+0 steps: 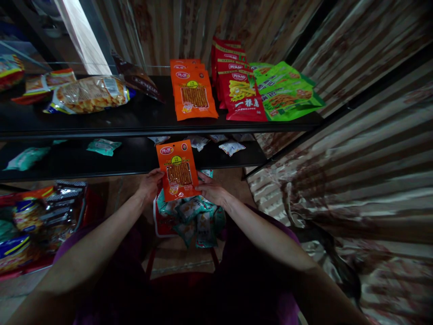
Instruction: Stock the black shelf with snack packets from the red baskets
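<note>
An orange snack packet [178, 172] with a clear window of brown sticks is held upright, its printed front facing me. My left hand [151, 184] grips its left edge, and my right hand [211, 187] pinches the lower right edge. Directly below it, several teal snack packets [192, 212] lie in a heap on a red container with a pale rim [157, 221]. On the upper shelf [145, 122] ahead stand matching orange packets [195, 95], beside red packets [241, 97] and green packets [286, 97].
Left on the upper shelf lie a long clear bag of snacks [91, 94] and a brown packet [140, 81]. The lower shelf [135, 160] carries teal packets [103, 146] and small white packets [232, 147]. A red crate [93, 198] of bagged snacks stands at left; a draped curtain [338, 171] hangs at right.
</note>
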Tool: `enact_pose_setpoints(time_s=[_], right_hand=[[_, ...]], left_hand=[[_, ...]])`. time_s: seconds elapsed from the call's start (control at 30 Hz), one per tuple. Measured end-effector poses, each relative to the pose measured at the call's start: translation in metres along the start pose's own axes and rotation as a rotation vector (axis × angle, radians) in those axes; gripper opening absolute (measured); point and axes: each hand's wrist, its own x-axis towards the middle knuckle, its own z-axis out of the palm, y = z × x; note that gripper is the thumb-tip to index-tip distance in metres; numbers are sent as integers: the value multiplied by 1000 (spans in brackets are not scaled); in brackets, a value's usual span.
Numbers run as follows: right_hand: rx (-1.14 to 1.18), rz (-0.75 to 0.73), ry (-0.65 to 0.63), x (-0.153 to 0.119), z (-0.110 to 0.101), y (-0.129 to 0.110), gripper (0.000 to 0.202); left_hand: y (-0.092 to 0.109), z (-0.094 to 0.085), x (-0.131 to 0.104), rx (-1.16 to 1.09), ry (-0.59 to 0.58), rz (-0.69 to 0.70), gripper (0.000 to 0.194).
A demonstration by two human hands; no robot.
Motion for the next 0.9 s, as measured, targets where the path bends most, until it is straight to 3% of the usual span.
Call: enact_pose_setpoints(time_s=[0.17,0.37,0.47,0.63,0.9], right_hand=[[-13,3,-7,0,-5,1,58],[-73,125,-53,-6,-9,3,59],[-111,167,-84,-7,-9,5,55],[-142,178,-86,-4,-9,4,53],[-135,176,-153,-7,-6,2,50]], left_hand=[[6,3,-3,-25,-27,-22,16],[37,-5,4,-76,-55,96,22],[50,-15,9,27,-76,83,21],[53,-27,9,164,-145,48,19],[55,-22,3,196,-60,81,17]])
